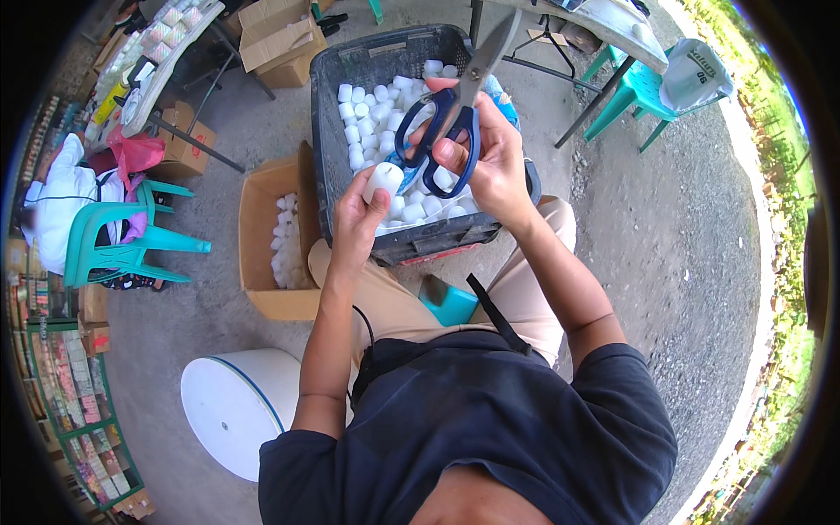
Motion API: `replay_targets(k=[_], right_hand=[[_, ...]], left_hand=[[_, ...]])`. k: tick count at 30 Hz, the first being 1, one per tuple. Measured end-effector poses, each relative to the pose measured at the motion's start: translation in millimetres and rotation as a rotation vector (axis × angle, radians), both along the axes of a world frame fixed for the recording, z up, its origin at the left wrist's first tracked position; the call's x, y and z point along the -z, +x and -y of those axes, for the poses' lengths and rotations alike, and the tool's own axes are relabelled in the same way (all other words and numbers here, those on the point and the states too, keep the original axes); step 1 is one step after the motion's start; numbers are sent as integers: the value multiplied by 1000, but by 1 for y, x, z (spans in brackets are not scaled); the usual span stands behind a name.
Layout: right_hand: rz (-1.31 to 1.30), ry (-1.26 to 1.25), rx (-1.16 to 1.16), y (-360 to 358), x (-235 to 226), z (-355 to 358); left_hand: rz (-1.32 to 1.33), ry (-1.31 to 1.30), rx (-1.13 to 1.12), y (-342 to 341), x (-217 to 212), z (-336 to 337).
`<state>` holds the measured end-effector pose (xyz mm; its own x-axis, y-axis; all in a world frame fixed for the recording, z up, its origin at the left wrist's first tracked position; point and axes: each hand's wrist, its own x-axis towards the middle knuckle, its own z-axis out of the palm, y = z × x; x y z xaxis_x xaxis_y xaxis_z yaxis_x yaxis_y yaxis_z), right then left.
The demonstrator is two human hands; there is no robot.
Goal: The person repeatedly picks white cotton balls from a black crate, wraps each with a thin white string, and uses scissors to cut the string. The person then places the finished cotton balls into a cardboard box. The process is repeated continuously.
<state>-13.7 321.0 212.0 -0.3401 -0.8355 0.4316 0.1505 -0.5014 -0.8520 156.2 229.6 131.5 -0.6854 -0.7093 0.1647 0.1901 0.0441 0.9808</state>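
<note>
My left hand [353, 219] holds a short white candle [383, 182] upright, with a small wick showing at its top. In my right hand [500, 171] is a pair of scissors [484, 66] with dark blue handles, the metal blades pointing up and away from me. The blades look closed together. Below both hands stands a black plastic crate [325, 105] between my knees. Many white candles [372, 114] like the held one lie in it. Something blue [497, 94] is partly hidden behind my right hand.
Left of the crate is an open cardboard box [254, 232] with more white pieces. A white round container [229, 418] stands near my left side. Green plastic chairs [131, 232] are at left and far right. Tables [604, 31] stand at both far corners, with cardboard boxes [280, 44] between.
</note>
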Motion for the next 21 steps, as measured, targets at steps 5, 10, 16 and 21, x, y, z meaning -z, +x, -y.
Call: replay_targets(k=[5, 10, 16, 21], right_hand=[[-227, 36, 14, 0, 31, -4], [-75, -240, 95, -4, -1, -14], [-145, -187, 46, -10, -3, -23], [-406, 91, -73, -9, 8, -33]], left_hand=[[3, -64, -2, -2, -1, -8], [32, -75, -8, 1, -4, -9], [50, 99, 155, 10, -8, -10], [18, 242, 315, 21, -2, 2]])
